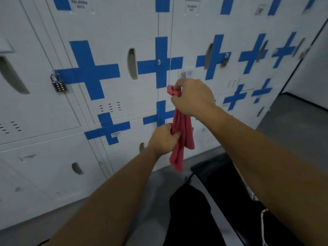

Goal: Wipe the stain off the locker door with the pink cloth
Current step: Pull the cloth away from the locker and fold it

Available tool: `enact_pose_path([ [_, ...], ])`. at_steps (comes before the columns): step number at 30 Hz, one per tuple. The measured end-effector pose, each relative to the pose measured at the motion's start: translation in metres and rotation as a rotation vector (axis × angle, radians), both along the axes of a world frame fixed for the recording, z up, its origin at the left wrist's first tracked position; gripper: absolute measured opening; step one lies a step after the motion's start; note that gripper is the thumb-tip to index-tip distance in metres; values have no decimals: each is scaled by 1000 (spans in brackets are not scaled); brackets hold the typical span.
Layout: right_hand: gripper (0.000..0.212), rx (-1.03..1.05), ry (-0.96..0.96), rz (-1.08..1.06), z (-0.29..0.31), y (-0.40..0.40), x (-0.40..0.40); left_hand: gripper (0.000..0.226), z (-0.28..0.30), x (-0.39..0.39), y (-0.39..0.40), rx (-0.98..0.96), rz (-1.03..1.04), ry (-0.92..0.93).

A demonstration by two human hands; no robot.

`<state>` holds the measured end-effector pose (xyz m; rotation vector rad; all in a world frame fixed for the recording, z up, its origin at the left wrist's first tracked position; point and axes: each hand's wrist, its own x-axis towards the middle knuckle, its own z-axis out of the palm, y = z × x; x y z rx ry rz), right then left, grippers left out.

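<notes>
The pink cloth (182, 135) hangs bunched in long folds in front of the white lockers. My right hand (193, 97) grips its top end, and a bit of cloth pokes out above the fist. Lower down, my left hand (164, 138) pinches the cloth's middle from the left. The locker door (110, 41) behind is white with blue tape crosses. A faint smudge shows on the lower door (204, 134) right of the cloth; whether it is the stain I cannot tell.
A silver combination padlock (58, 84) hangs on the locker at the left. Recessed handles (132, 63) and vent slots dot the doors. A dark bag or bench (221, 183) sits on the grey floor at the lower right.
</notes>
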<state>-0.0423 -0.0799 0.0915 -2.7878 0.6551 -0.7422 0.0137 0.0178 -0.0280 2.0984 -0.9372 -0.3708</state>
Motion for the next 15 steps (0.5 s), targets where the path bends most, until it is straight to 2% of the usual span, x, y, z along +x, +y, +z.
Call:
enact_pose_path([
  [6, 16, -7, 11, -90, -20, -17, -57, 16, -13, -69, -35, -47, -105, 75],
  [9, 12, -4, 70, -130, -47, -31, -76, 29, -36, -79, -44, 138, -144, 65],
  [12, 13, 13, 160, -170, -91, -46, -90, 57, -57, -80, -39, 418, -179, 80],
  [15, 17, 80, 284, -213, -136, -56, -103, 66, -67, -74, -28, 544, -189, 14],
])
